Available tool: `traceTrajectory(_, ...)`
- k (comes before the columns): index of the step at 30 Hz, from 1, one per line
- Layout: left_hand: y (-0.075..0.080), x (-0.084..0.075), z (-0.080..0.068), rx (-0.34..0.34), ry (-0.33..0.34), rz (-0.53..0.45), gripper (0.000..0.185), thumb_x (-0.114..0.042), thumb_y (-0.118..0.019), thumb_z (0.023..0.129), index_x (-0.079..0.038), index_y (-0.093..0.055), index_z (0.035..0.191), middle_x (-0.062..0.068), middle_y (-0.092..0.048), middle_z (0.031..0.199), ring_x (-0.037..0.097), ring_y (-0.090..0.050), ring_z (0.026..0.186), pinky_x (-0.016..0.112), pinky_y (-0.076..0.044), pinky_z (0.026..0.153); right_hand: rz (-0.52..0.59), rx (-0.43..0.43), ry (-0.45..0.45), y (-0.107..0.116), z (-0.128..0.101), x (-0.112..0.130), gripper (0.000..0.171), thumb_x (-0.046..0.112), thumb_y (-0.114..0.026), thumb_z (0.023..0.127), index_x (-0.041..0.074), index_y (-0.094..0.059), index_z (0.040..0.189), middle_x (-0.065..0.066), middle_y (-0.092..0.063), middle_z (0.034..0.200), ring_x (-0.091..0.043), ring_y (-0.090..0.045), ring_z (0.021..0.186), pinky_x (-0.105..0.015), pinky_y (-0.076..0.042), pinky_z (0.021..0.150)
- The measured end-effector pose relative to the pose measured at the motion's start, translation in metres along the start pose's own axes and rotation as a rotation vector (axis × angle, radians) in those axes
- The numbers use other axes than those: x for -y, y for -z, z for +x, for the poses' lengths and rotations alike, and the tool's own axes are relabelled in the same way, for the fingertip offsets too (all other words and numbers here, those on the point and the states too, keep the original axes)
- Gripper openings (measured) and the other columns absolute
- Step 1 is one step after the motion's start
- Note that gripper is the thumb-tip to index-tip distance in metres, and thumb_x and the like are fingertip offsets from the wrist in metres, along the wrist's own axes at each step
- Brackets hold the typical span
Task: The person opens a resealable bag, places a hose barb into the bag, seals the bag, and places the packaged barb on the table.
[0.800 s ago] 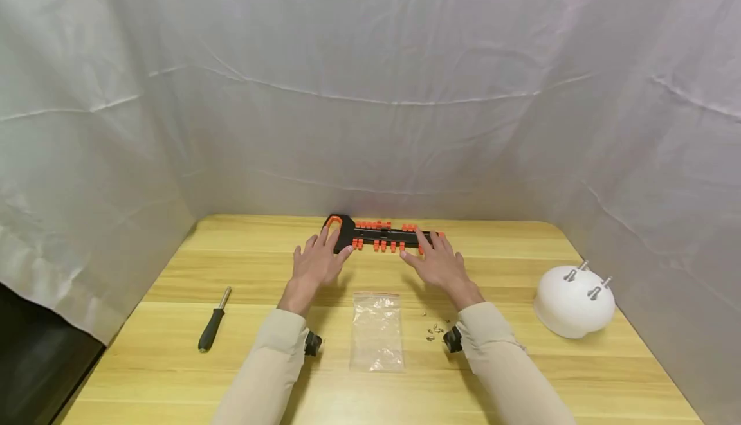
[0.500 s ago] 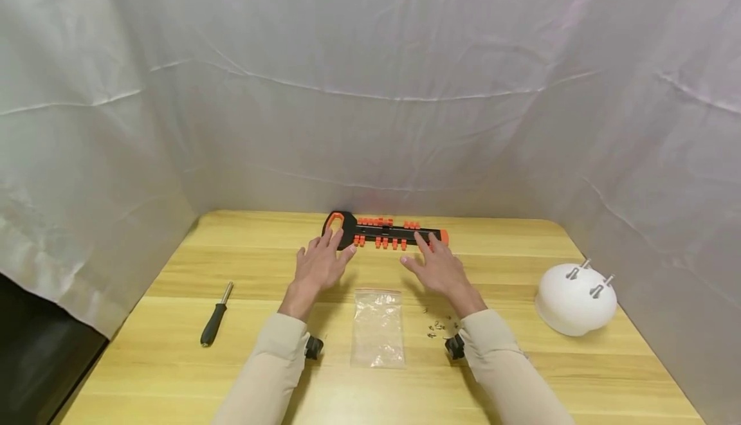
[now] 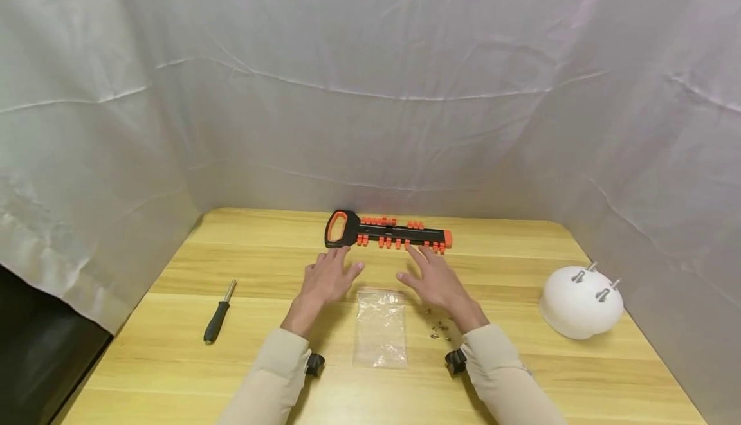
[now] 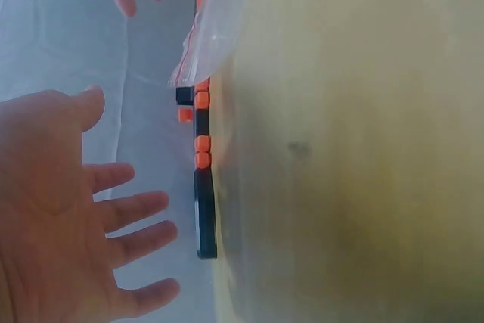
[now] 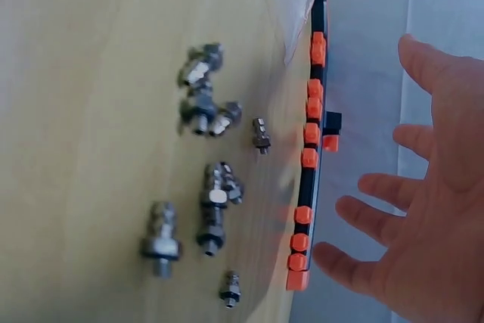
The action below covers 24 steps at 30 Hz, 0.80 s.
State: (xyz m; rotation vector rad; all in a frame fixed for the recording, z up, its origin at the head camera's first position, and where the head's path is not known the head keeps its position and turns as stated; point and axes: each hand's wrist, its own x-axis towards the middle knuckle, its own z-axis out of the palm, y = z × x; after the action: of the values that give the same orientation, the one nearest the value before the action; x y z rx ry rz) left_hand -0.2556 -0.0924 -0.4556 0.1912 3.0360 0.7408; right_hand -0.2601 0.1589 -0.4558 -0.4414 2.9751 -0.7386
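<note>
A black rack with orange clips lies across the far middle of the wooden table; it also shows edge-on as the rack and the rack in the wrist views. My left hand hovers just in front of its handle end, fingers spread, holding nothing. My right hand hovers in front of its right part, fingers likewise spread. Both hands are apart from the rack. A clear zip bag lies between my forearms. Several small metal fittings lie by my right wrist, seen close as the fittings.
A black-handled screwdriver lies at the left. A white dome-shaped object with two metal pins sits at the right edge. White cloth walls close in the table on three sides.
Both hands have drawn back toward me off the rack, which they touched before. The rack now lies free, slightly farther right.
</note>
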Motion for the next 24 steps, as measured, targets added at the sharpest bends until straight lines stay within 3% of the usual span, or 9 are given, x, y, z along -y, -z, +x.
traceTrajectory(10, 0.0, -0.004, -0.02, 0.063, -0.02, 0.05, 0.067, -0.058, -0.046, 0.095, -0.013, -0.039, 0.145, 0.012, -0.043, 0.148, 0.036, -0.041, 0.133, 0.065, -0.031, 0.104, 0.018, 0.019, 0.017, -0.011, -0.01, 0.004, 0.07, 0.054, -0.057, 0.092, 0.026, -0.033, 0.151, -0.013, -0.034, 0.155, -0.038, -0.034, 0.141, -0.062, -0.03, 0.109)
traceTrajectory(18, -0.002, -0.007, -0.029, 0.143, -0.046, 0.094, 0.07, -0.062, -0.051, 0.091, -0.013, -0.046, 0.14, 0.013, -0.047, 0.144, 0.034, -0.043, 0.131, 0.063, -0.033, 0.104, -0.015, 0.085, 0.063, -0.019, -0.015, 0.01, 0.067, 0.046, -0.064, 0.09, 0.022, -0.04, 0.148, -0.008, -0.043, 0.15, -0.032, -0.041, 0.136, -0.056, -0.034, 0.11)
traceTrajectory(24, -0.001, -0.009, -0.038, 0.2, -0.082, 0.111, 0.069, -0.06, -0.062, 0.085, -0.013, -0.051, 0.135, 0.014, -0.049, 0.138, 0.033, -0.044, 0.124, 0.063, -0.036, 0.1, -0.032, 0.131, 0.129, -0.021, -0.017, 0.016, 0.062, 0.04, -0.069, 0.087, 0.016, -0.051, 0.14, -0.005, -0.057, 0.134, -0.027, -0.051, 0.125, -0.049, -0.04, 0.107)
